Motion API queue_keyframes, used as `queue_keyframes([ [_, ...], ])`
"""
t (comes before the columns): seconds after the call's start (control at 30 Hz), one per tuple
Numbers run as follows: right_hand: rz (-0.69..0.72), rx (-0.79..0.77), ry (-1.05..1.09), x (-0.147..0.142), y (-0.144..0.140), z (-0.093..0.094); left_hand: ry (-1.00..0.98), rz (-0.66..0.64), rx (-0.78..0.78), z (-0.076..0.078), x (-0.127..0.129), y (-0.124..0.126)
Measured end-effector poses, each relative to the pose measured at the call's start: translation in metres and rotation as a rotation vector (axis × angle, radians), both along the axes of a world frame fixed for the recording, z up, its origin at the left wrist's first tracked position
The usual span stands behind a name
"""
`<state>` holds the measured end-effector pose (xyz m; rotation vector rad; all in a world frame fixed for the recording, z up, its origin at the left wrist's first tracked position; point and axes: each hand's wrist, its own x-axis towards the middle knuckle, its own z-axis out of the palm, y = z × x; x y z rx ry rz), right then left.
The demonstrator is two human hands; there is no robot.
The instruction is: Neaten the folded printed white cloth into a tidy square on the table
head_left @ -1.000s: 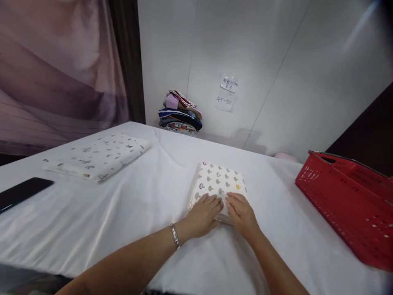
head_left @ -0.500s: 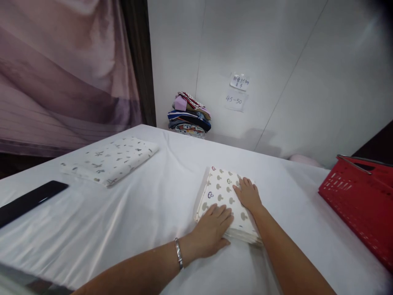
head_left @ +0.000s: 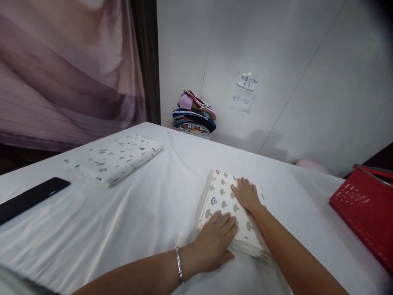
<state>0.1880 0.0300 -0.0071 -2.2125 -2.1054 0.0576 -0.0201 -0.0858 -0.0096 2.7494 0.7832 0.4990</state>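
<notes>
Mushroom-print cloth [head_left: 225, 203] | both hands flat | wall note [head_left: 242, 100] "45-50"

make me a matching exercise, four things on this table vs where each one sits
Things:
1. mushroom-print folded cloth
2. red basket
3. black phone
4. leaf-print folded cloth

Places:
A. far right edge of the table
B. under the left hand and right hand
C. far left, near edge
D. left side, towards the curtain

Pairs: 1-B, 2-A, 3-C, 4-D
</notes>
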Motion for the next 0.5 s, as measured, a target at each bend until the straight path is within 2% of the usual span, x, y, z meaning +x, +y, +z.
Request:
queue_keyframes([
  [0.1, 0.034, -0.015, 0.060, -0.016, 0.006, 0.013, -0.001, 0.001, 0.003, -0.002, 0.001, 0.000],
  [0.17, 0.124, -0.006, 0.089, -0.035, 0.010, 0.018, -0.003, -0.004, 0.003, -0.004, 0.001, 0.000],
  [0.3, 0.277, -0.003, 0.064, -0.064, 0.015, 0.009, -0.008, 0.006, 0.002, -0.006, 0.002, 0.001],
  [0.4, 0.289, 0.012, 0.058, -0.068, 0.016, 0.000, -0.002, -0.001, -0.003, -0.007, 0.002, 0.001],
  [0.5, 0.276, -0.007, 0.082, -0.067, 0.017, 0.002, 0.000, -0.005, -0.009, -0.005, 0.001, 0.001],
])
